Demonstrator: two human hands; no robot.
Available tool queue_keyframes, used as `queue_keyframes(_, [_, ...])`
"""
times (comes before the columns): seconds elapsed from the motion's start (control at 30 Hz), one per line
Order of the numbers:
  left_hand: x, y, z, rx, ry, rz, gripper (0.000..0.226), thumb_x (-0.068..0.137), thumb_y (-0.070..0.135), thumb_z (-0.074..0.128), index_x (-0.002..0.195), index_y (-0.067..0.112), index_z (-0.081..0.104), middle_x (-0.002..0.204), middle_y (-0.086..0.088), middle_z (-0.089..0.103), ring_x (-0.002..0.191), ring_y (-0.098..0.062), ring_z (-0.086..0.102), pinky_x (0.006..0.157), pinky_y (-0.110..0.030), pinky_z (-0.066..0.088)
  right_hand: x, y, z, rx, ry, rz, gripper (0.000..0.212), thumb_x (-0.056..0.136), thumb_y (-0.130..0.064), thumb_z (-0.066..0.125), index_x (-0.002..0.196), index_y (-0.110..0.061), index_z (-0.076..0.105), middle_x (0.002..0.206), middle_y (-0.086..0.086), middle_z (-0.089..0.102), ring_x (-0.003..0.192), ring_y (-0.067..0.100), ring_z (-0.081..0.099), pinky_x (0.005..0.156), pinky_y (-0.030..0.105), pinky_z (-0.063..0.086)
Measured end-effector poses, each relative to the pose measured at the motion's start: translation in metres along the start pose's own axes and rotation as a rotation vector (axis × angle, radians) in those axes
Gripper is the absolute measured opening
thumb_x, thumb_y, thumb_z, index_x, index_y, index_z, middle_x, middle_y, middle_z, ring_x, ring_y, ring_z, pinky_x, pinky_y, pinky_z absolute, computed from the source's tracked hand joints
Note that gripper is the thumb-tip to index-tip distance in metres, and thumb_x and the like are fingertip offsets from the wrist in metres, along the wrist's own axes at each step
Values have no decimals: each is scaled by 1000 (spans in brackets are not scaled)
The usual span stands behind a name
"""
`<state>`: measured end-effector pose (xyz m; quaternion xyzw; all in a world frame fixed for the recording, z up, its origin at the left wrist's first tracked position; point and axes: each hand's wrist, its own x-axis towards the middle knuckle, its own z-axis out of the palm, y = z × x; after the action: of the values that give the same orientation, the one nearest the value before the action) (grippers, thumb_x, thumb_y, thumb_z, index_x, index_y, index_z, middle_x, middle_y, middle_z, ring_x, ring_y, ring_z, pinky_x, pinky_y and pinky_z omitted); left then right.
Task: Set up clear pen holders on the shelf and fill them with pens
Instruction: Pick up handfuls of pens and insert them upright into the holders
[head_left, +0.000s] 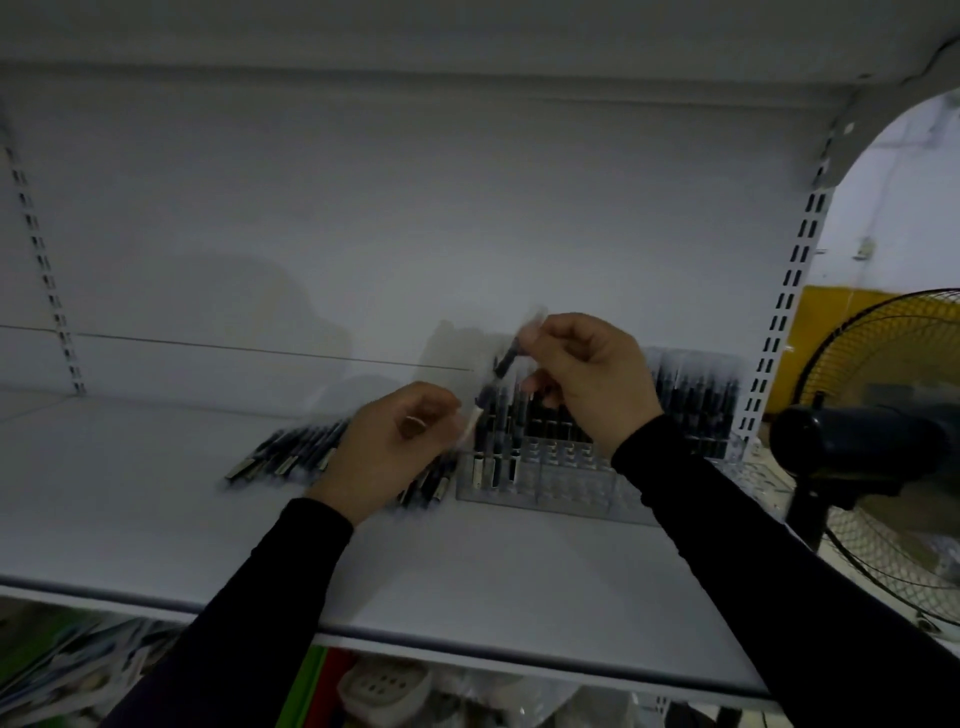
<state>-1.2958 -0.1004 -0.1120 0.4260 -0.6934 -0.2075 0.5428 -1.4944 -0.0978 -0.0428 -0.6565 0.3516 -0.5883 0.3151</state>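
Head view, R hand (587, 374) pinching slim pen (506, 358)

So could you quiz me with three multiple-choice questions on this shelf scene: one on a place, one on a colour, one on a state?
1. Where do the loose pens lie?
A. on the shelf, left of the clear holder
B. on the floor
C. inside the fan

2. What colour are the sleeves?
A. white
B. black
C. red

3. What is the right hand doing?
A. lying flat
B. pinching a pen
C. pressing the fan

Answers: A, the pile lies beside the holder; B, both arms are black; B, fingers grip the pen.
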Motion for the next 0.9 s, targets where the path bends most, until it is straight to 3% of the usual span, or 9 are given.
queue_keyframes(0.07, [0, -16, -10, 260, 30, 66, 38, 80, 53, 60, 100, 22, 69, 98, 9, 70, 91, -10, 65, 85, -25, 50, 0, -1, -11, 3, 58, -26, 11, 90, -19, 65, 93, -9, 66, 80, 4, 69, 53, 8, 64, 50, 18, 49])
queue_keyframes(0.17, [-2, -32, -20, 683, -73, 99, 77, 78, 69, 38, 123, 12, 64, 122, -6, 64, 115, -23, 57, 100, -27, 39, 0, 2, -25, -46, 120, -82, 10, 91, -20, 64, 94, -11, 67, 81, 3, 69, 61, 11, 67, 61, 22, 56])
queue_keyframes(0.23, [-4, -34, -22, 865, -200, 23, 94, 75, 76, 27, 137, 11, 54, 141, -12, 52, 132, -28, 45, 111, -31, 29, 0, 5, -31, -113, 139, -118, 8, 91, -22, 64, 92, -15, 67, 80, 1, 69, 66, 14, 69, 68, 27, 59])
queue_keyframes(0.33, [-5, -36, -18, 1014, -350, -76, 116, 65, 90, 5, 149, 18, 38, 157, -7, 32, 145, -22, 26, 120, -31, 13, -1, 11, -31, -165, 123, -119, 7, 91, -23, 64, 92, -17, 66, 81, -1, 69, 71, 15, 70, 72, 29, 60])
queue_keyframes(0.47, [-8, -36, -13, 1088, -405, -87, 112, 65, 81, -3, 151, 19, 33, 161, -6, 23, 148, -22, 17, 120, -32, 8, -2, 18, -25, -192, 104, -105, 3, 91, -23, 65, 88, -22, 65, 81, -3, 69, 73, 16, 71, 74, 32, 60])
queue_keyframes(0.6, [-11, -33, -12, 1110, -410, -77, 113, 63, 79, -6, 151, 21, 33, 162, -6, 21, 148, -22, 16, 119, -32, 7, 0, 20, -20, -210, 96, -96, 8, 91, -24, 64, 92, -16, 66, 83, 1, 69, 74, 19, 71, 74, 33, 60])
queue_keyframes(0.9, [-9, -44, -13, 1125, -390, -80, 107, 68, 82, -1, 147, 22, 40, 159, -7, 26, 145, -26, 23, 120, -37, 15, 3, 29, -14, -437, -12, -23, 17, 91, -26, 65, 84, -10, 69, 76, 3, 72, 69, 15, 71, 75, 30, 59])
